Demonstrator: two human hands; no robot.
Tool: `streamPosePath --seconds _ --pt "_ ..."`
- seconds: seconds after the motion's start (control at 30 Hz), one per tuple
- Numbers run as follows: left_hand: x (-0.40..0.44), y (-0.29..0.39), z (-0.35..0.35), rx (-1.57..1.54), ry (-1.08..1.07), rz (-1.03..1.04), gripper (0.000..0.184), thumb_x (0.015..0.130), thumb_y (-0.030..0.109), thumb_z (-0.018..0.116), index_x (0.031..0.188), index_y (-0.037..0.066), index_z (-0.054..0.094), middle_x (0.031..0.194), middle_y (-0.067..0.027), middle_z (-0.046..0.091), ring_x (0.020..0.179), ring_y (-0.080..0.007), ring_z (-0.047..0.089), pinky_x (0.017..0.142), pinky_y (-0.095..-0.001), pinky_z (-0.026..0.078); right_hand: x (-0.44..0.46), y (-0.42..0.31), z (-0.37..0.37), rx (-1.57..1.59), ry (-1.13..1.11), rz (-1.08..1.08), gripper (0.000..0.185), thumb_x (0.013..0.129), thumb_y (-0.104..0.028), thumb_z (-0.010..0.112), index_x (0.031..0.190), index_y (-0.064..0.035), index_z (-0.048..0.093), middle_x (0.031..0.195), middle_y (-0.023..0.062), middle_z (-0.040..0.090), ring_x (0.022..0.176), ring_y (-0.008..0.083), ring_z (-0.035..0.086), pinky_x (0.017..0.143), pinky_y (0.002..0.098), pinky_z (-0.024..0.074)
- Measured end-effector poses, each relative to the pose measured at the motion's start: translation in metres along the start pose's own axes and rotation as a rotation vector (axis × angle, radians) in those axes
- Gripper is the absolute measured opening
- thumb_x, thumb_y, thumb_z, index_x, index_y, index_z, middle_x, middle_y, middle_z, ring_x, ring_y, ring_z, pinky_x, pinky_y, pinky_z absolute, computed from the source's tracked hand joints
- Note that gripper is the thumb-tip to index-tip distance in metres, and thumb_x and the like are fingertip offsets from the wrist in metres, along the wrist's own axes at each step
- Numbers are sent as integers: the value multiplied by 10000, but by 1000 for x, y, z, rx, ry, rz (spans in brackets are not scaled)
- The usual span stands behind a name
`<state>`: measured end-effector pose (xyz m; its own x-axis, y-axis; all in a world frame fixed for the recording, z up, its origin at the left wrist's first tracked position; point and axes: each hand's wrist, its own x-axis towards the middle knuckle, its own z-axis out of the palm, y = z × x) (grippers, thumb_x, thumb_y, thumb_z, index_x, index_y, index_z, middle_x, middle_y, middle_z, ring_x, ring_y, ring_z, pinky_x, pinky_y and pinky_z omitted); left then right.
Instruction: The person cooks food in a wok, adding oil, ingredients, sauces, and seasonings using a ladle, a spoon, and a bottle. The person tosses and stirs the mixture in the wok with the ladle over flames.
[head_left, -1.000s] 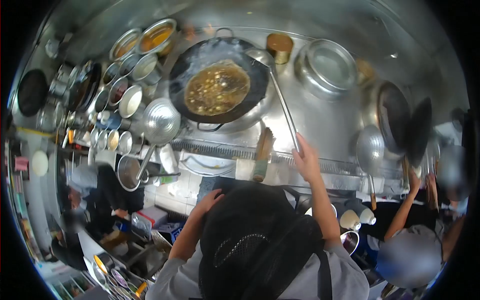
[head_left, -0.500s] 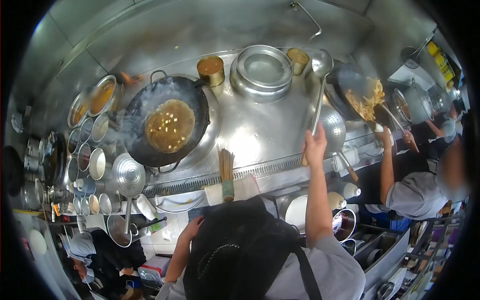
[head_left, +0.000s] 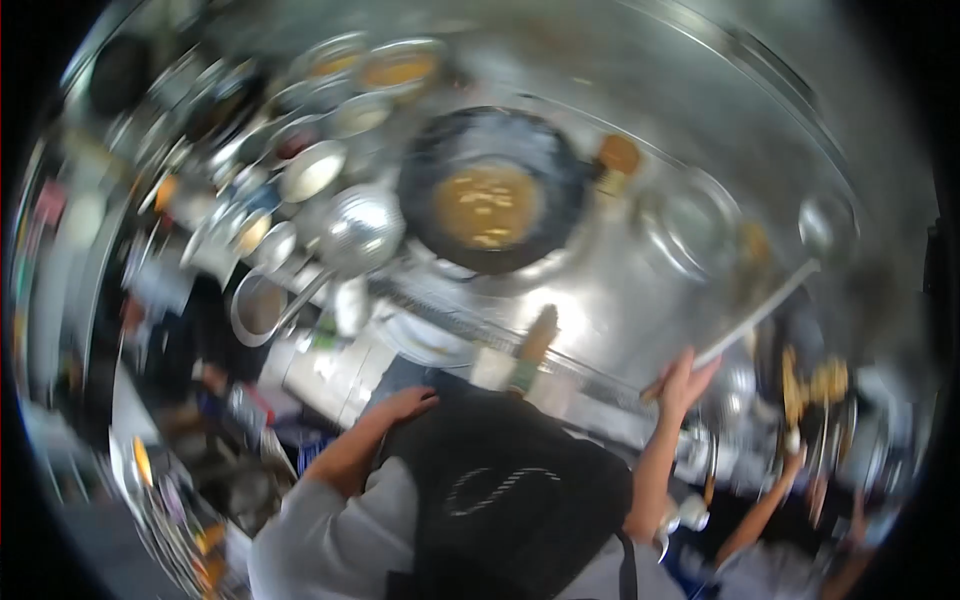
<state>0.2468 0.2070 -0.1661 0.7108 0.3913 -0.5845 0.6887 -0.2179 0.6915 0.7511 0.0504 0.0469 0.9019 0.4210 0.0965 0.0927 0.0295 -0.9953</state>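
Note:
My right hand (head_left: 683, 385) is closed round the handle of a long ladle (head_left: 755, 318), whose bowl points away to the upper right. My left hand (head_left: 412, 402) rests by the front of my dark apron (head_left: 520, 480), holding nothing, its fingers stretched out though blurred. Ahead of me stands a black wok (head_left: 430, 225) with a brown liquid (head_left: 485, 210) and small pale cubes in it. Between the wok and my right hand lies a bamboo brush (head_left: 538, 335) with a green-wrapped end.
Left of the wok are a perforated skimmer (head_left: 362, 228) and several metal cups and bowls (head_left: 312, 172). A tin (head_left: 617, 165) and a round metal pot (head_left: 690, 222) stand at the back. At right, a co-worker's arm (head_left: 765, 510) reaches towards yellowish food (head_left: 828, 382).
My view has swung left and blurs, so the wok now sits nearer the middle. My right hand keeps the ladle, which slants further right. My left hand stays by the apron.

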Motion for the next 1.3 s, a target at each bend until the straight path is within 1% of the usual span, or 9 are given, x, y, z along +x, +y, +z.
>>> streamPosePath --seconds 0.2,0.27,0.3,0.4,0.6,0.73,0.87,1.0,1.3 --pt "-9 -1 -3 6 63 -147 541 1016 472 536 1331 46 643 1333 -257 644 1266 -430 596 1080 -496 470 -71 14 114 -80 -453 152 650 1046 -81 548 1630 -85 262 911 151 645 508 212 606 478 313 483" --pt "-18 -16 3 -32 179 -148 555 1006 471 559 1348 41 640 1361 -251 636 1289 -423 587 1104 -490 463 -63 46 142 -640 -468 -628 651 1028 -80 570 1627 -76 312 1108 250 718 773 381 733 690 386 564" --pt "-21 -27 6 -47 197 -154 555 1006 471 559 1348 41 640 1361 -251 636 1289 -423 587 1104 -490 463 -70 30 153 -613 -575 -402 657 1015 -80 574 1621 -76 320 1223 288 701 1011 466 714 849 420 552" --pt "-44 -60 9 -129 289 -185 545 1006 451 578 1361 42 634 1364 -250 635 1296 -419 583 1107 -491 460 -97 6 203 -671 -693 -236 652 1022 -87 565 1624 -87 316 1185 291 713 1017 470 715 848 431 553" --pt "-124 -55 -98 -247 555 78 467 1000 362 651 1348 51 643 1263 -220 689 1212 -386 643 1043 -461 510 -147 -55 422 -159 -1092 110 712 1048 -76 538 1675 -137 205 784 -12 524 505 61 464 429 246 378" --pt "-165 -74 -252 -488 1036 -37 392 936 128 754 1300 40 637 1179 -138 724 1003 -226 710 912 -358 577 -183 -82 597 -140 -1281 111 685 1051 -82 554 1658 -85 237 774 3 548 505 79 498 437 271 418" --pt "-140 -146 -376 -363 1541 98 536 893 69 777 1387 38 570 1310 -157 645 1130 -263 675 934 -390 576 -214 -100 742 -223 -1392 158 686 1030 -97 578 1645 -70 277 760 10 545 505 99 528 429 296 436" --pt "-96 -179 -476 -192 1606 56 907 811 123 851 1550 6 338 1501 -243 463 1397 -389 474 1147 -455 427 -227 -96 838 -469 -1462 78 720 980 -143 604 1633 -54 313 768 52 583 518 129 571 439 325 474" --pt "-28 -212 -542 -268 1585 -25 1220 692 118 919 1598 -55 120 1527 -327 376 1405 -480 416 1183 -498 377 -243 -114 908 -775 -1511 74 774 976 -119 603 1658 -69 240 836 55 570 542 132 541 470 329 474"
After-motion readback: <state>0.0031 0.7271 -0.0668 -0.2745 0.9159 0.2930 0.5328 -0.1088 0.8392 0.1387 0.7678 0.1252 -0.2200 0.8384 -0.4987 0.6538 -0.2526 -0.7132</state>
